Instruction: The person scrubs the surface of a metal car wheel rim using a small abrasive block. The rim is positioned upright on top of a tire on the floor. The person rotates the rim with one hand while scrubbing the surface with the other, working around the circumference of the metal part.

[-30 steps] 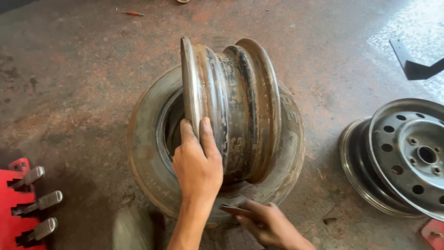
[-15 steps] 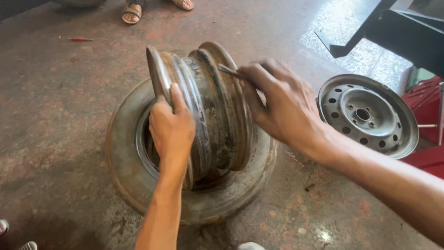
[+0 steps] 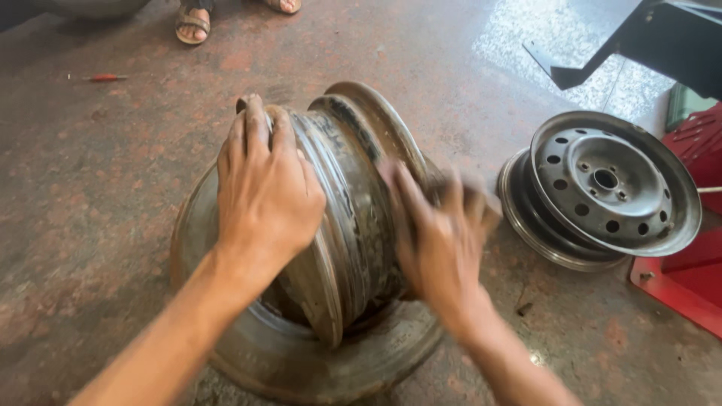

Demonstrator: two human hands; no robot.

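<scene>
My left hand point(image 3: 263, 188) is clamped over the top of the near flange of the rusty steel rim point(image 3: 342, 218), fingers curled over its edge at the centre of the frame. My right hand point(image 3: 440, 240) is blurred against the rim's right side, fingers spread along the barrel; I cannot tell whether it pinches anything. The rim stands on edge, tilted, its lower part sunk into the opening of the worn tyre point(image 3: 301, 353) lying flat on the floor point(image 3: 98, 173). By my judgement the rim is only partly seated or partly freed: it sits in the tyre's hole but not flat within it. At the right, a cleaner grey wheel point(image 3: 609, 184) leans on another rim beside red equipment point(image 3: 677, 278); sandalled feet point(image 3: 194, 22) show at the upper left.
</scene>
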